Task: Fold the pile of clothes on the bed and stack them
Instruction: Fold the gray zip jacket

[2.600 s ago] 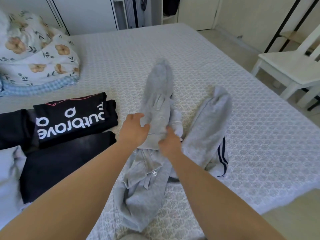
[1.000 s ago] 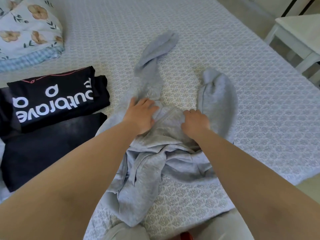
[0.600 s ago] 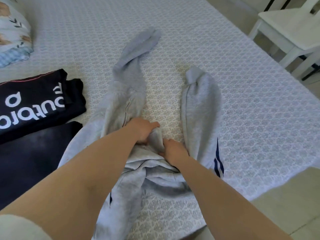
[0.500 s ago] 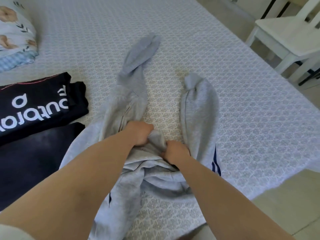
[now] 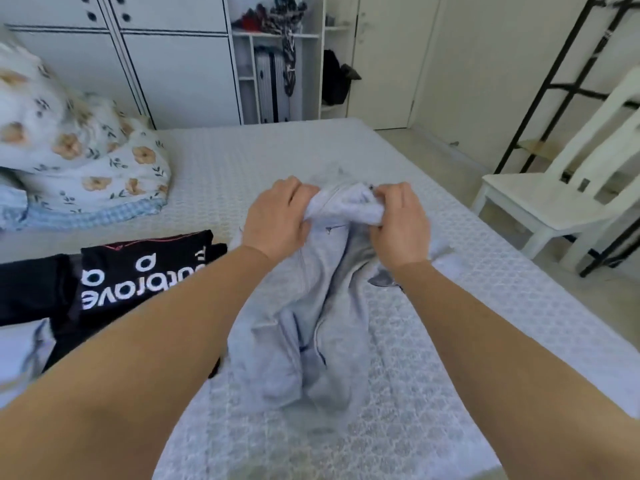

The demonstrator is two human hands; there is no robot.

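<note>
Gripping the light grey fleece sweatpants (image 5: 311, 306) bunched mid-bed, left hand (image 5: 277, 220) and right hand (image 5: 401, 226) both clench the top edge; legs dangle twisted, likely folding crooked or brushing the folded black printed shirt (image 5: 138, 275) at left.

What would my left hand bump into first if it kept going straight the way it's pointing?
Probably the right hand. The left hand grips the grey sweatpants, knuckles aimed up and rightward; only bunched fabric sits between them, though depth is unclear.
</note>
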